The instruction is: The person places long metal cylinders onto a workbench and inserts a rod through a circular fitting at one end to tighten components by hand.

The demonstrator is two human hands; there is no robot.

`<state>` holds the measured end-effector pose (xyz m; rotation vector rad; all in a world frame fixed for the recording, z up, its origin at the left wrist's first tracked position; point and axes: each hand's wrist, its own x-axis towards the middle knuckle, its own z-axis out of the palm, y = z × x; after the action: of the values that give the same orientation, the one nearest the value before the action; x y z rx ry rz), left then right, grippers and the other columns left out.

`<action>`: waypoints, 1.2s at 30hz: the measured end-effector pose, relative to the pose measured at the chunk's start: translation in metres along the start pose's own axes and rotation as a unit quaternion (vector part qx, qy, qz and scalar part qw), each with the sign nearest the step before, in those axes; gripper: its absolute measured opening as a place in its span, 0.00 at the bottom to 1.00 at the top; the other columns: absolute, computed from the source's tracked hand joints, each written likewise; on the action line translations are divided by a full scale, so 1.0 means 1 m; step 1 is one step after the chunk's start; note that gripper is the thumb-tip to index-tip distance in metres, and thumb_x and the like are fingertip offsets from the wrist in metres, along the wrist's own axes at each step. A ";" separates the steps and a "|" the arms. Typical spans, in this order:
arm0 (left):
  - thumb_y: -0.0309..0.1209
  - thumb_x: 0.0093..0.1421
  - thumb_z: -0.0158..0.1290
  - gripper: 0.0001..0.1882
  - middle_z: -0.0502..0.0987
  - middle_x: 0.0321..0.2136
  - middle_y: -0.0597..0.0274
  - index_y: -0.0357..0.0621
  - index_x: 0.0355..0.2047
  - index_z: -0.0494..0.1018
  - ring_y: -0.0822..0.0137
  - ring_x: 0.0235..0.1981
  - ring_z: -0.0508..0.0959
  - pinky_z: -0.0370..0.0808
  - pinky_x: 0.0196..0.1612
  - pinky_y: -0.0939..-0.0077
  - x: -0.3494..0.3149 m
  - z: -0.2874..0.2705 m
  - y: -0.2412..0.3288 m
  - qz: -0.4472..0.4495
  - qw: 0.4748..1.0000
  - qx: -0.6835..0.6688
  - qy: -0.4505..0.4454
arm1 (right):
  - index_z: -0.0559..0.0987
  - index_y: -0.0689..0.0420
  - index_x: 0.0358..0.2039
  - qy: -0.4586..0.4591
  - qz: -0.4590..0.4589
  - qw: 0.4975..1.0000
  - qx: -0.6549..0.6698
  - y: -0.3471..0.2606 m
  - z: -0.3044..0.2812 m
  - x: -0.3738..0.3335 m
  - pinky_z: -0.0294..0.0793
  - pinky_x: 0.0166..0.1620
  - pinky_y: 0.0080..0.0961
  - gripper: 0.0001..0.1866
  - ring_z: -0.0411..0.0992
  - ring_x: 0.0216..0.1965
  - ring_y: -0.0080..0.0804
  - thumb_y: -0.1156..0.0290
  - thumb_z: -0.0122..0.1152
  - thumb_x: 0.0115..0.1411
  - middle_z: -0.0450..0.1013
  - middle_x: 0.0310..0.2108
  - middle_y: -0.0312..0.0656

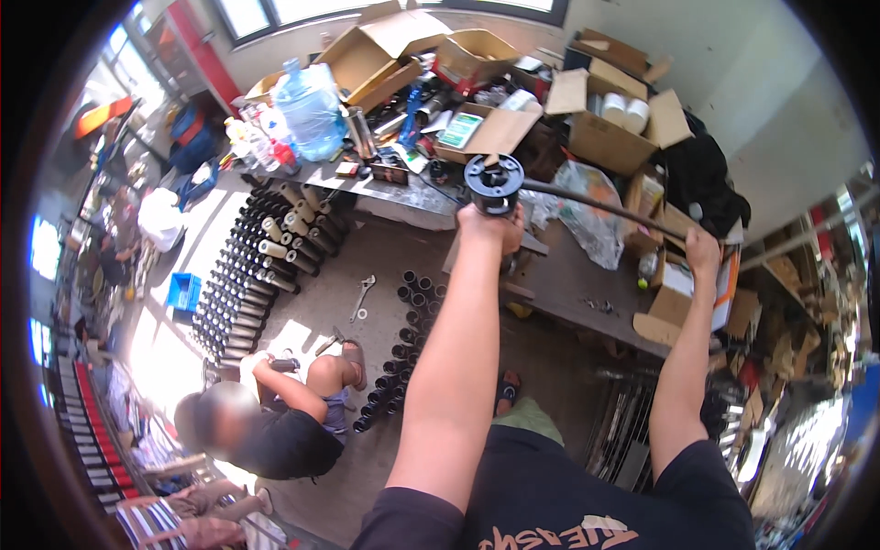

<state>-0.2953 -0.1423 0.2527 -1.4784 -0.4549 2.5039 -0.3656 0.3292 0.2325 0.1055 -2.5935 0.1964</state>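
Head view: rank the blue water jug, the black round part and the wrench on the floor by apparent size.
1. Blue water jug, largest.
2. Black round part, held up near the camera by the left hand, so likely flattered.
3. Wrench, smallest.

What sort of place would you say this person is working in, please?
Most likely a small workshop or assembly shop. Rows of black metal tubes stand on the concrete floor, a wrench lies beside them, and the workbench is crowded with open cardboard boxes. The left hand holds a black round part.
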 end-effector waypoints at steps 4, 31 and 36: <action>0.46 0.60 0.49 0.16 0.81 0.33 0.64 0.51 0.34 0.80 0.63 0.34 0.80 0.78 0.36 0.66 0.008 -0.007 0.007 0.031 0.999 -0.002 -0.038 | 0.82 0.65 0.22 0.000 -0.016 1.000 -0.001 -0.010 -0.013 -0.019 0.74 0.40 0.55 0.26 0.76 0.31 0.63 0.56 0.49 0.65 0.76 0.27 0.61; 0.50 0.62 0.50 0.35 0.72 0.43 0.46 0.32 0.58 0.60 0.60 0.32 0.80 0.81 0.30 0.67 -0.115 -0.079 -0.157 0.417 0.631 0.489 -0.434 | 0.76 0.57 0.20 -0.379 0.469 0.713 0.359 -0.082 0.145 -0.339 0.61 0.24 0.34 0.33 0.65 0.18 0.29 0.37 0.55 0.63 0.68 0.17 0.38; 0.58 0.54 0.54 0.41 0.72 0.42 0.51 0.30 0.52 0.66 0.62 0.29 0.78 0.77 0.30 0.70 -0.095 -0.098 -0.143 0.246 0.701 0.416 -0.524 | 0.76 0.49 0.30 -0.376 0.530 0.529 0.546 -0.101 0.187 -0.346 0.60 0.20 0.24 0.19 0.65 0.20 0.22 0.47 0.59 0.64 0.70 0.22 0.30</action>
<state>-0.1617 -0.0234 0.3370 0.3066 0.9992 2.9871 -0.1523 0.2121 -0.0931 -1.2212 -2.2755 2.6627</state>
